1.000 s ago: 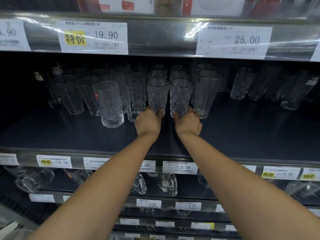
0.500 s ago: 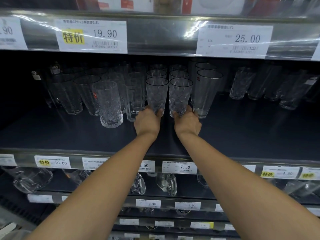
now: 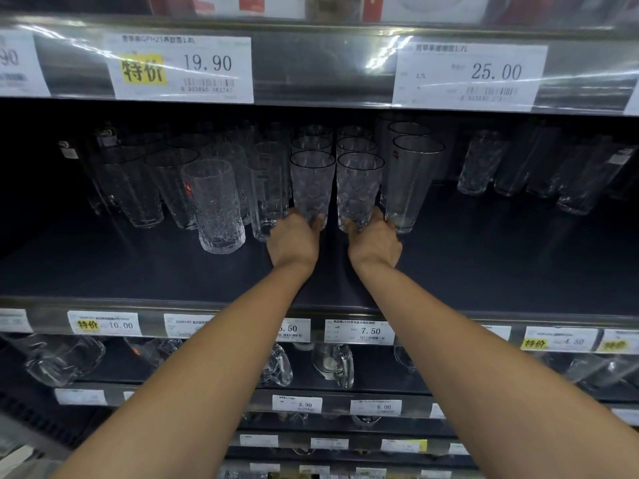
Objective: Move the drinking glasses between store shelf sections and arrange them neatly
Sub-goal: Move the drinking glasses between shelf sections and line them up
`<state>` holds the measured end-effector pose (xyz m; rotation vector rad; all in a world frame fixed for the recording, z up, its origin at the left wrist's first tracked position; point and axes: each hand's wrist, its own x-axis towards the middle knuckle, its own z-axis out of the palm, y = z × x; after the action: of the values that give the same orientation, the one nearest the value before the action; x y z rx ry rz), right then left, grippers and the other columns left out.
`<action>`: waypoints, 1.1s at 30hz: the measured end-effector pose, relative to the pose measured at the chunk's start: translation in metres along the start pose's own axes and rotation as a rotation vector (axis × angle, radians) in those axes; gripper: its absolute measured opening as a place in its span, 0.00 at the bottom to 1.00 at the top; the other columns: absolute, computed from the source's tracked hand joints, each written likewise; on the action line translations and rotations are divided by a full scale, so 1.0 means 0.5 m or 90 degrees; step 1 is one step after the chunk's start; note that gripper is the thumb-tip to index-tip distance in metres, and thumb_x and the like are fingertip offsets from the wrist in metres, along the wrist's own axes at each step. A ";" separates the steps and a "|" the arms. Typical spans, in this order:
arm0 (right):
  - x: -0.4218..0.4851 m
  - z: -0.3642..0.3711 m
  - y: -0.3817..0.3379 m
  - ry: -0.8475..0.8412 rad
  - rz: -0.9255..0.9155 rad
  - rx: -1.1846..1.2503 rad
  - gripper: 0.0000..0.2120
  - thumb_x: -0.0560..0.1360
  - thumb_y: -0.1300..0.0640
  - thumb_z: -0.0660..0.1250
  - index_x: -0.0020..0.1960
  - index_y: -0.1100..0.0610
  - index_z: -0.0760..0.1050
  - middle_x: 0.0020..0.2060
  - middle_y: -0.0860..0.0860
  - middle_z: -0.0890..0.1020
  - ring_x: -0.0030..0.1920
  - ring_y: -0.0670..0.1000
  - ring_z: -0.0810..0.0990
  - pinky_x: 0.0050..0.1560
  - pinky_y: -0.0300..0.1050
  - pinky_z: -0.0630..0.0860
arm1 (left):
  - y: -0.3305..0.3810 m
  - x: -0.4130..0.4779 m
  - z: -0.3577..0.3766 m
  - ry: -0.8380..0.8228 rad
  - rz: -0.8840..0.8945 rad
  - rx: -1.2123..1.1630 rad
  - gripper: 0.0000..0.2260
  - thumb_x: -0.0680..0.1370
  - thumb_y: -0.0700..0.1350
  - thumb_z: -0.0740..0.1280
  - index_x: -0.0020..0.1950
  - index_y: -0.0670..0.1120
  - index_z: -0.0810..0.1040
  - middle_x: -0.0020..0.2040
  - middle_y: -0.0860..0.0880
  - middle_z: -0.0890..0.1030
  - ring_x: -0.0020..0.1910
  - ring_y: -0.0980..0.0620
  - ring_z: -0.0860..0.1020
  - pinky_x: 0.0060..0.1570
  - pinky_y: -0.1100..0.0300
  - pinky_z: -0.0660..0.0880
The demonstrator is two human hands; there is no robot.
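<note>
Glasses [image 3: 313, 188] above tags [image 3: 359, 331] — 10.00; 7.50

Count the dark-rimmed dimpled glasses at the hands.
6: left front glass in the left hand, two behind it; right front glass in the right hand, two behind that. More may hide further back.

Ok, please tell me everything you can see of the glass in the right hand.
The glass is a clear tumbler with a dimpled pattern on its wall and a thin dark rim. It is upright, at the front of a row of like glasses on the dark shelf. The right hand grips its base. A taller plain glass stands close on its right, a twin glass on its left.
</note>
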<state>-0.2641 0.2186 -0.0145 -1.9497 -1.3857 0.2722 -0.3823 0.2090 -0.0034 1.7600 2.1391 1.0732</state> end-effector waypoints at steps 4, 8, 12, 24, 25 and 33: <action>-0.001 -0.001 -0.001 0.002 0.003 -0.003 0.24 0.79 0.42 0.63 0.70 0.55 0.68 0.63 0.59 0.76 0.62 0.59 0.76 0.61 0.52 0.70 | -0.001 0.001 0.001 -0.001 -0.001 0.004 0.23 0.81 0.58 0.62 0.60 0.38 0.75 0.56 0.36 0.81 0.56 0.37 0.79 0.42 0.54 0.67; -0.001 -0.002 -0.002 0.007 0.004 -0.009 0.23 0.79 0.42 0.63 0.68 0.55 0.69 0.63 0.59 0.76 0.61 0.59 0.77 0.60 0.52 0.70 | -0.001 0.002 0.002 0.001 0.003 -0.005 0.23 0.81 0.58 0.62 0.60 0.38 0.75 0.57 0.37 0.81 0.56 0.37 0.79 0.43 0.54 0.66; -0.002 -0.001 -0.003 0.010 -0.002 -0.011 0.23 0.79 0.42 0.63 0.68 0.55 0.69 0.63 0.59 0.77 0.61 0.59 0.77 0.60 0.53 0.71 | -0.002 0.005 0.004 0.000 -0.004 -0.003 0.23 0.81 0.58 0.62 0.61 0.38 0.75 0.57 0.37 0.81 0.57 0.37 0.79 0.43 0.54 0.67; -0.002 -0.007 0.001 -0.002 0.038 0.051 0.28 0.75 0.39 0.68 0.61 0.61 0.71 0.59 0.58 0.80 0.58 0.59 0.79 0.59 0.52 0.74 | -0.008 -0.003 -0.010 -0.034 0.003 -0.008 0.20 0.78 0.56 0.67 0.54 0.38 0.81 0.52 0.37 0.82 0.53 0.37 0.81 0.46 0.52 0.76; -0.002 -0.008 0.002 -0.009 0.042 0.061 0.27 0.75 0.39 0.69 0.60 0.61 0.72 0.58 0.58 0.80 0.57 0.58 0.79 0.58 0.51 0.75 | -0.008 -0.006 -0.014 -0.044 0.008 0.001 0.18 0.78 0.54 0.67 0.54 0.39 0.81 0.52 0.37 0.82 0.53 0.37 0.81 0.47 0.51 0.77; -0.016 -0.088 0.029 -0.204 -0.010 0.187 0.09 0.75 0.52 0.72 0.46 0.58 0.81 0.39 0.50 0.81 0.43 0.49 0.79 0.46 0.39 0.72 | -0.020 -0.030 -0.059 -0.217 0.069 -0.022 0.13 0.78 0.48 0.66 0.40 0.40 0.82 0.40 0.44 0.83 0.44 0.45 0.81 0.41 0.57 0.74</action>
<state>-0.2325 0.1904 0.0059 -1.7009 -1.4638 0.7636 -0.4021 0.1828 0.0074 1.9026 1.8295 0.7582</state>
